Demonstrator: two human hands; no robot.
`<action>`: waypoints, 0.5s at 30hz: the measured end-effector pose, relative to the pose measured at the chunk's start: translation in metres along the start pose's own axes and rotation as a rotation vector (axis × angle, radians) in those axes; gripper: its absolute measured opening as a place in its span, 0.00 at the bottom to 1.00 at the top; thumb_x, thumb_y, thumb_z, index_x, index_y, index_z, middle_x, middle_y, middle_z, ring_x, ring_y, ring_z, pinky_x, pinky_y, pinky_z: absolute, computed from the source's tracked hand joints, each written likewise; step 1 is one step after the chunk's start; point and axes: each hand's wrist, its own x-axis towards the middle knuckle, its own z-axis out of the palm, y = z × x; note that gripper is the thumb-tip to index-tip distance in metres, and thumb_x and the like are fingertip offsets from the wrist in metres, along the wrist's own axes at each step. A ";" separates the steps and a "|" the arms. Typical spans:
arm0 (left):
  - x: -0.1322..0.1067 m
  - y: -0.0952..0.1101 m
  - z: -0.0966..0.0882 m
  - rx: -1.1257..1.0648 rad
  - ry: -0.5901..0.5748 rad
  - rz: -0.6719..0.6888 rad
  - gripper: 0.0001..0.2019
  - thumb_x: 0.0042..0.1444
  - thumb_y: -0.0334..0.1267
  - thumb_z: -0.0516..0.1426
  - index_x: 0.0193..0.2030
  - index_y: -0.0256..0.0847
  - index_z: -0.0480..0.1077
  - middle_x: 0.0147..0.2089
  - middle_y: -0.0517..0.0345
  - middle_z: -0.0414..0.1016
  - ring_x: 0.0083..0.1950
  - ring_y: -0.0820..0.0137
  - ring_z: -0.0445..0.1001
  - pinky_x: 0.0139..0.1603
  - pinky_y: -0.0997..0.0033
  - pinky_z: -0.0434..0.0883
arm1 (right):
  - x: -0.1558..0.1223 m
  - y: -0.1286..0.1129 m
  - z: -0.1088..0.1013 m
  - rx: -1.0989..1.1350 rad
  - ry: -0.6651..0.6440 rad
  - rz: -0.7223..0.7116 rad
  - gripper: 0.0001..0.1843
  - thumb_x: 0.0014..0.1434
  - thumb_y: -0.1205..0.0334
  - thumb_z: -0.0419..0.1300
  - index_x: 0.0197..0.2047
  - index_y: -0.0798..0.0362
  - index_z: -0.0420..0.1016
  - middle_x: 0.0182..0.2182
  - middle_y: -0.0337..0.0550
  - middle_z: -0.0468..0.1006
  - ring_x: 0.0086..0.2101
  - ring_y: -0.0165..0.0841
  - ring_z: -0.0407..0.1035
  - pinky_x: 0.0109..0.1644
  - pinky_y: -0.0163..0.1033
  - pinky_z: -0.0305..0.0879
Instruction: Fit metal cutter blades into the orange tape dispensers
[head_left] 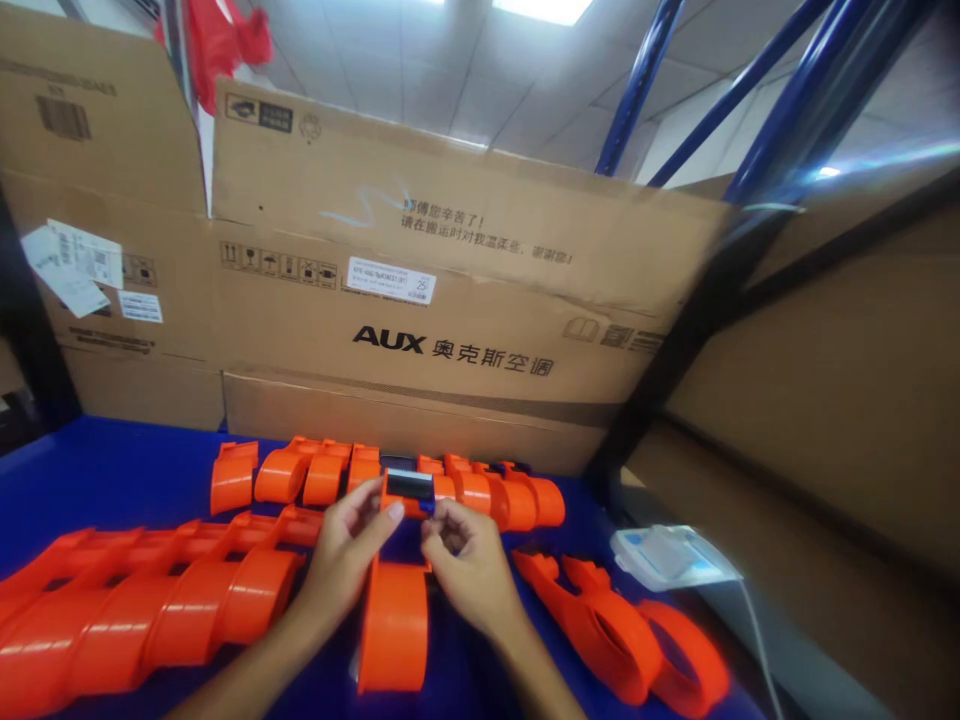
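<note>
An orange tape dispenser [395, 625] is held upright in front of me, its round body hanging toward me. Its head carries a black plate [409, 486] with a pale toothed blade along the top. My left hand [352, 530] is closed on the left side of that head, the thumb pressed on its front edge. My right hand [463, 550] has its fingers curled and pinched at the head's right end, beside a small dark blue part [427, 506]. Whatever lies inside the right fingers is hidden.
Orange dispensers stand in a row at the left [184, 610] and along the back [326, 478]; more lie at the right [622, 640]. A white-and-blue plastic box [671, 556] sits at the right edge of the blue surface [45, 465]. Cardboard [465, 300] stands behind, beside dark posts.
</note>
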 end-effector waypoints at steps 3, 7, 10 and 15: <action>-0.001 0.000 -0.001 0.037 -0.021 0.000 0.18 0.54 0.46 0.66 0.49 0.39 0.79 0.45 0.51 0.83 0.46 0.59 0.79 0.47 0.67 0.73 | -0.002 0.004 0.001 -0.007 0.009 0.012 0.07 0.56 0.66 0.55 0.26 0.53 0.64 0.22 0.32 0.61 0.24 0.26 0.55 0.27 0.31 0.54; 0.000 0.003 0.000 0.048 -0.059 0.023 0.18 0.56 0.46 0.65 0.50 0.39 0.79 0.47 0.51 0.83 0.47 0.59 0.78 0.48 0.67 0.72 | -0.005 0.008 0.002 -0.036 0.016 0.002 0.09 0.57 0.65 0.54 0.24 0.53 0.63 0.21 0.32 0.59 0.23 0.26 0.53 0.26 0.31 0.51; 0.000 0.003 0.000 0.050 -0.088 0.030 0.18 0.58 0.45 0.64 0.53 0.40 0.78 0.49 0.51 0.82 0.46 0.60 0.78 0.50 0.66 0.72 | -0.005 0.008 0.001 -0.063 0.037 -0.003 0.11 0.58 0.64 0.54 0.24 0.53 0.63 0.21 0.32 0.58 0.24 0.26 0.53 0.27 0.32 0.50; -0.001 0.003 0.000 0.052 -0.099 0.021 0.19 0.58 0.44 0.64 0.55 0.40 0.77 0.50 0.51 0.82 0.47 0.60 0.77 0.50 0.65 0.72 | -0.005 0.008 0.001 -0.066 0.047 -0.013 0.12 0.58 0.64 0.53 0.23 0.53 0.64 0.21 0.32 0.58 0.24 0.26 0.52 0.27 0.32 0.50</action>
